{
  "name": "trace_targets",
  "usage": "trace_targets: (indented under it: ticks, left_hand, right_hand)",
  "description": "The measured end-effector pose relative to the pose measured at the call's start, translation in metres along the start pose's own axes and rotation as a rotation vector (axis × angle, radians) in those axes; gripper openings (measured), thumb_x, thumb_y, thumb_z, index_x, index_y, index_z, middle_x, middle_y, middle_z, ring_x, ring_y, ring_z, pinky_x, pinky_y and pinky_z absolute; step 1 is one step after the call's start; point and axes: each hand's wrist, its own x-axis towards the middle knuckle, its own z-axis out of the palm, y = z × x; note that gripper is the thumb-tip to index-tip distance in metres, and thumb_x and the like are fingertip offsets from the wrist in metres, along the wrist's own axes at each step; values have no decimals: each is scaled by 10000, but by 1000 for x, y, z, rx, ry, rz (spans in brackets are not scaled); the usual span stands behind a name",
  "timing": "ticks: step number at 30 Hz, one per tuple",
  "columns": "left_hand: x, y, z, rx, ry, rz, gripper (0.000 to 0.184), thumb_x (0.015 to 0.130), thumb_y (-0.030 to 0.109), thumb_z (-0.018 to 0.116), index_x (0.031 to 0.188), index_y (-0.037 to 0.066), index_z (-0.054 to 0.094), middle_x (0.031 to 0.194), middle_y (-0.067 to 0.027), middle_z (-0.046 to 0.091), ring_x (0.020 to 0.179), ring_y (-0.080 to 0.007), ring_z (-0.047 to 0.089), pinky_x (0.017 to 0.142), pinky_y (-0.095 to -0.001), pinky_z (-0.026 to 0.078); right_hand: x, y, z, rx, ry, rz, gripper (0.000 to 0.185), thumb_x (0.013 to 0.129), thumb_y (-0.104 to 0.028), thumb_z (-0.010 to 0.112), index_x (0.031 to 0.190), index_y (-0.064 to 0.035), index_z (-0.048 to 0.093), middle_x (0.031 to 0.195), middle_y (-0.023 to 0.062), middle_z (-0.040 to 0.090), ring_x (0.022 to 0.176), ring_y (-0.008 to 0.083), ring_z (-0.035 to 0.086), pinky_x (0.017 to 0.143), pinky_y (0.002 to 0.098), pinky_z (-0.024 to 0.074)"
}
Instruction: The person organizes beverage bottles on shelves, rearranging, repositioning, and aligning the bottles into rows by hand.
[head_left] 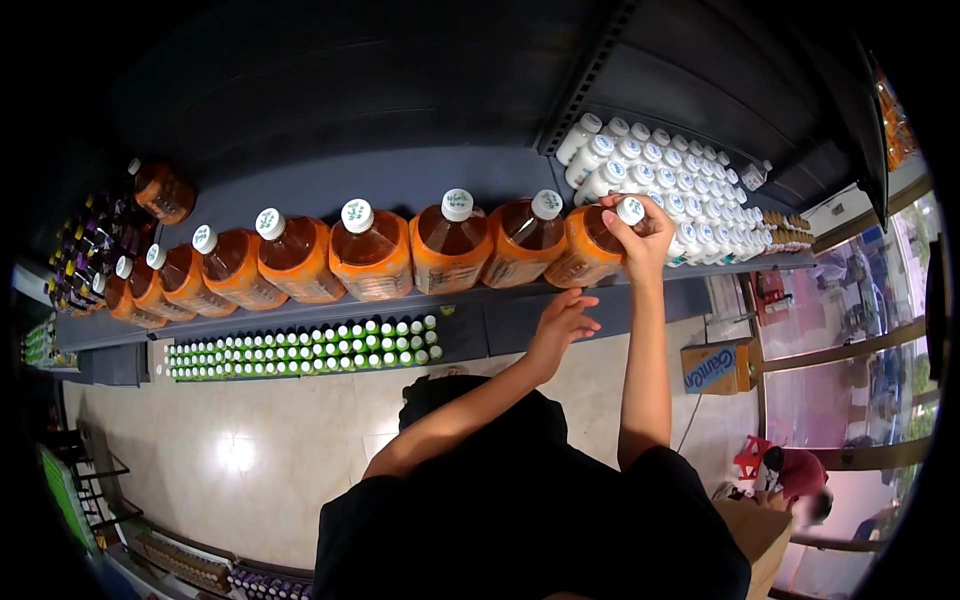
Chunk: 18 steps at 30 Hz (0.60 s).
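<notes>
A row of large orange-labelled bottles (pixel 370 262) with white caps stands along the front of a dark shelf (pixel 400 170). My right hand (pixel 641 235) is wrapped round the cap and neck of the rightmost orange bottle (pixel 583 250), which leans slightly beside the white bottles (pixel 650 180). Below that bottle, just off the shelf edge, my left hand (pixel 566 322) has its fingers apart and holds nothing.
Small green bottles (pixel 300 350) fill a lower shelf. One orange bottle (pixel 163 192) stands at the back left, near dark purple bottles (pixel 95 235). A cardboard box (pixel 718 368) and a crouching person (pixel 800 480) are at the right.
</notes>
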Motion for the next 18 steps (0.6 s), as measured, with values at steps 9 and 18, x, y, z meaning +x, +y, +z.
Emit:
trace_targets:
  ticks: [9, 18]
  left_hand:
    - [-16, 8, -12, 146, 182, 73, 426, 1076, 215, 519, 1462, 54, 437, 1351, -114, 624, 988, -210, 677, 912, -347, 511]
    - [-35, 38, -58, 352, 362, 356, 295, 1052, 179, 531, 1305, 39, 589, 1131, -50, 646, 983, -185, 664, 915, -326, 495]
  right_hand:
    - [-5, 2, 6, 44, 25, -22, 227, 826, 92, 803, 1032, 57, 713, 1012, 116, 763, 940, 141, 713, 862, 279, 563]
    - [-1, 12, 7, 65, 24, 22, 246, 829, 109, 799, 1055, 59, 712, 1022, 116, 759, 909, 115, 703, 793, 241, 571]
